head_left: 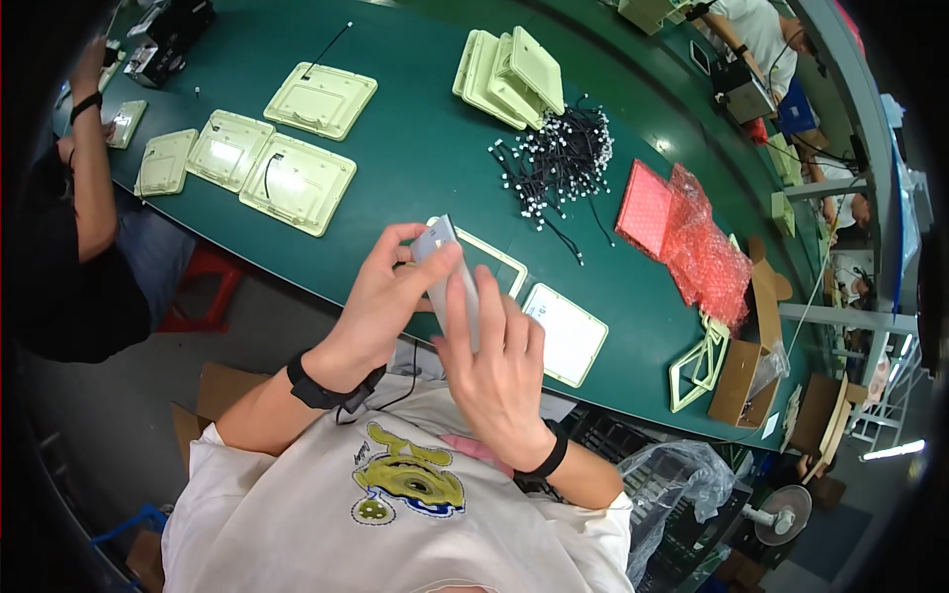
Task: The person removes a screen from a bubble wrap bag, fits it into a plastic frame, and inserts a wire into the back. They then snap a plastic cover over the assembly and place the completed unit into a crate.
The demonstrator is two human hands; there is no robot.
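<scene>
A thin grey flat panel (pixel 432 237) is held up tilted, almost edge-on, in front of my body. My left hand (pixel 381 292) pinches its upper left part between thumb and fingers. The fingers of my right hand (pixel 499 361) press against its lower right side, so both hands grip it. Behind the panel, a pale cream rectangular frame (pixel 506 261) lies on the green table (pixel 415 138), partly hidden by my hands. Just to the right lies a white panel (pixel 565 338) with a cream rim.
Cream back covers (pixel 299 193) lie at the left, others stacked (pixel 509 79) at the back. Right of centre are a heap of black cables (pixel 559 163), red bubble wrap (pixel 697 242), loose frames (pixel 699 366) and a cardboard box (pixel 741 381). A person (pixel 94 212) works at the left.
</scene>
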